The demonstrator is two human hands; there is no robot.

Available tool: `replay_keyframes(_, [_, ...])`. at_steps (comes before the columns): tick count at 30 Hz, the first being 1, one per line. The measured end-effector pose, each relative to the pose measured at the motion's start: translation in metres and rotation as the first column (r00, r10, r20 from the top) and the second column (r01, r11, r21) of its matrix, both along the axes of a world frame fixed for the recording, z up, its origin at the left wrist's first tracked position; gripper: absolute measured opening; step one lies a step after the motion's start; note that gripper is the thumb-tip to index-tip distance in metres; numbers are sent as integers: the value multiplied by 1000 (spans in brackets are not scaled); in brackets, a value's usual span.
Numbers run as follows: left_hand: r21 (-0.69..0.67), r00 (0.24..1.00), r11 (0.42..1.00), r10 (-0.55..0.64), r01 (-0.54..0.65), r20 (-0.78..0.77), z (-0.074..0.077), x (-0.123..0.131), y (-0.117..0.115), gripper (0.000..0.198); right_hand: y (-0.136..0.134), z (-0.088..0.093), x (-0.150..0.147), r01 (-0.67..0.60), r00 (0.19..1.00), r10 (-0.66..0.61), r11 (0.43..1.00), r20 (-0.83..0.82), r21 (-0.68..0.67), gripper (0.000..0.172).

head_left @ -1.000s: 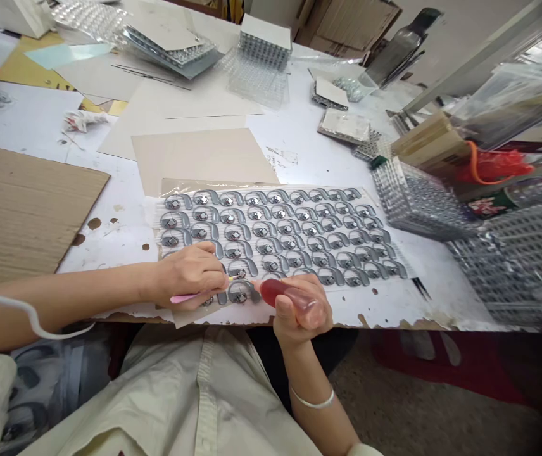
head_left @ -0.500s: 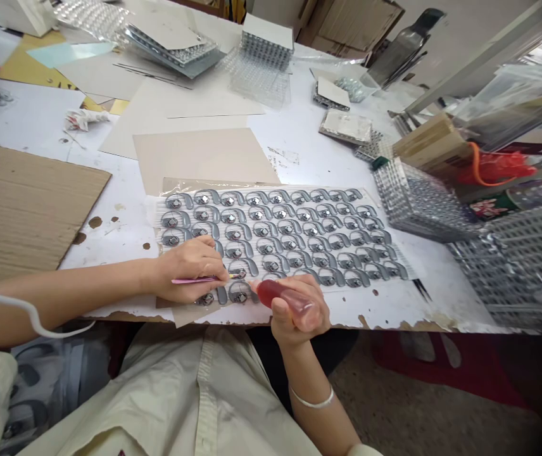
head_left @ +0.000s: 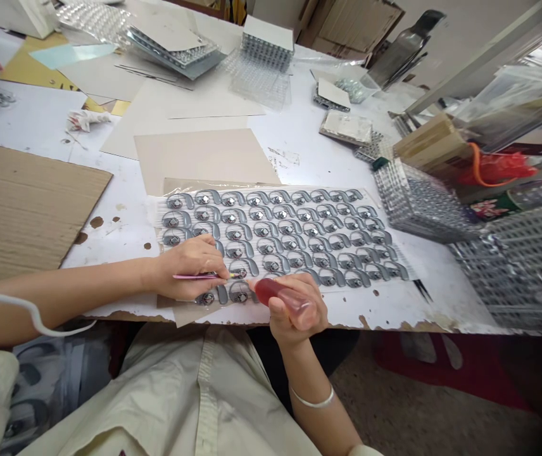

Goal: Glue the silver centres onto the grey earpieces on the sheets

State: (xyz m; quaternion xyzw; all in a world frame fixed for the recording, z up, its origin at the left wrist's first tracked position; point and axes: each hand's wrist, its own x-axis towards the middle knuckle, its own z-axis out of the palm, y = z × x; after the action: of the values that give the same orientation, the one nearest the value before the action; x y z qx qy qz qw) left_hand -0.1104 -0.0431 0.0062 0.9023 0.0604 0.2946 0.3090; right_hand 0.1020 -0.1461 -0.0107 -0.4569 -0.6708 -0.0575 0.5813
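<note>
My left hand [head_left: 194,269] is closed around a pair of thin pink tweezers [head_left: 195,277], whose yellowish tip reaches a grey hook-shaped part [head_left: 247,266] in the near rows. In my right hand [head_left: 302,307] is a soft squeeze bottle [head_left: 290,301] with reddish liquid inside, its nozzle pointing left at the same part. Whether the nozzle touches it I cannot tell. Several rows of these grey curved parts, each with a round silvery piece, lie on a ribbed, whitish sheet [head_left: 411,269] beneath both hands. My left hand covers some of the parts at the near left.
Brown cardboard [head_left: 28,209] lies at the left, and a beige card [head_left: 204,155] behind the sheet. Stacked clear blister trays [head_left: 423,199] stand on the right, with black tweezers [head_left: 423,290] near the front edge. Further back are more trays [head_left: 266,50] and a grey bottle [head_left: 406,47].
Both hands stay almost where they were, at the same part. The squeeze bottle has tilted slightly, and the whole view has shifted very little.
</note>
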Motion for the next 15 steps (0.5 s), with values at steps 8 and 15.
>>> replay_keyframes(8, [17,998,1000,-8,7,70,0,1,0,11,0,2,-1,10,1000,-10,1000,-2,-11,19])
replay_keyframes(15, [4,997,1000,-13,13,80,1,1,0,10,1,3,-2,21,1000,-20,999,14,-31,21])
